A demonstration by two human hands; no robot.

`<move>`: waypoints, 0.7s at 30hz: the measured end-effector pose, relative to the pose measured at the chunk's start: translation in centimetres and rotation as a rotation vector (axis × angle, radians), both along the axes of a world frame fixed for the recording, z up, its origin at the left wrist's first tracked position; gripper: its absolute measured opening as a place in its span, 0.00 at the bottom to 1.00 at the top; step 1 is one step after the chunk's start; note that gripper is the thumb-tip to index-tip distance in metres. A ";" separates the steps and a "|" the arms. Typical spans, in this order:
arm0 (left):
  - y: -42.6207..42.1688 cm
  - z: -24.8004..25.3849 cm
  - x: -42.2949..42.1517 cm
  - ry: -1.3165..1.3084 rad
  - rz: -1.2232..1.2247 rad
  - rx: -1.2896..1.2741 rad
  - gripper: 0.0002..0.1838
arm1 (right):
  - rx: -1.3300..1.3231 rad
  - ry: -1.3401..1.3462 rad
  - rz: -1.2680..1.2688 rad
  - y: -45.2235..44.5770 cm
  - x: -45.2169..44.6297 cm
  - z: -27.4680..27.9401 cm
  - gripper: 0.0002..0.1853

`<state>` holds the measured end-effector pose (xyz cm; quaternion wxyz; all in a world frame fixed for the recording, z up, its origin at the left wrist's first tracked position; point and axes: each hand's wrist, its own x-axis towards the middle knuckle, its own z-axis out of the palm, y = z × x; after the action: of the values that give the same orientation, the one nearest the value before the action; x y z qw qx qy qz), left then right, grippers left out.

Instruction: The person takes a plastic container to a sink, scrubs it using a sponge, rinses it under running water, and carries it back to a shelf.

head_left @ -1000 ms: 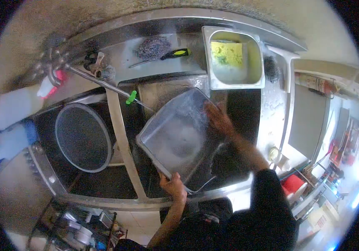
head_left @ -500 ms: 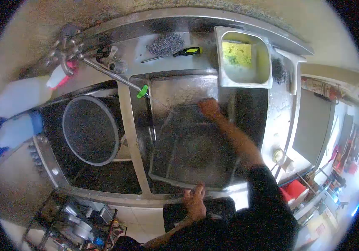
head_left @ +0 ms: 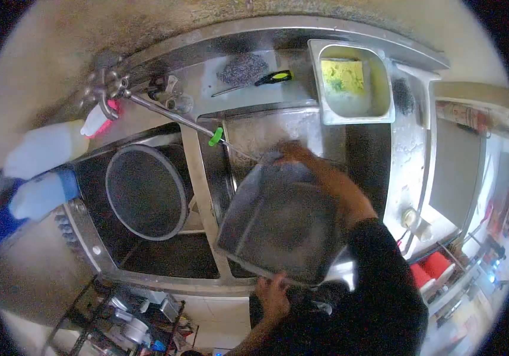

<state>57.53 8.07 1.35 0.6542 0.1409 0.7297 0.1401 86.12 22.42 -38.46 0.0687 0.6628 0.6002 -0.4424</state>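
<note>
A large rectangular translucent tub (head_left: 284,225) is tilted over the right sink basin. My left hand (head_left: 273,295) has its fingers closed on the tub's near rim. At the far edge of the tub is my right hand (head_left: 293,153), blurred, its fingers bent against the rim; whether it holds anything else cannot be made out. A metal faucet spout (head_left: 168,114) with a green clip (head_left: 216,137) reaches over the basin, and a thin water stream runs from it towards the tub's far left corner.
Round dark-meshed sieve (head_left: 146,193) in the left basin. On the back ledge: scouring pad (head_left: 242,70), screwdriver (head_left: 273,78), metal container (head_left: 390,113) holding a yellow sponge (head_left: 342,77). Bottles (head_left: 47,148) stand left, a small jar (head_left: 409,218) right.
The tub has gone from steeply tilted to flatter, then its far end has risen again. My left hand has moved right along the near rim. The camera view has shifted.
</note>
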 end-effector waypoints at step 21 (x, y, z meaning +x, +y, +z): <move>12.2 -45.1 -1.9 -0.143 -0.630 0.198 0.42 | 0.394 -0.028 -0.925 -16.7 5.0 33.0 0.29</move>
<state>55.67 20.31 -43.74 0.6982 0.4122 0.5852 0.0109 91.10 5.74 -5.45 -0.2533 0.8656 0.3148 -0.2959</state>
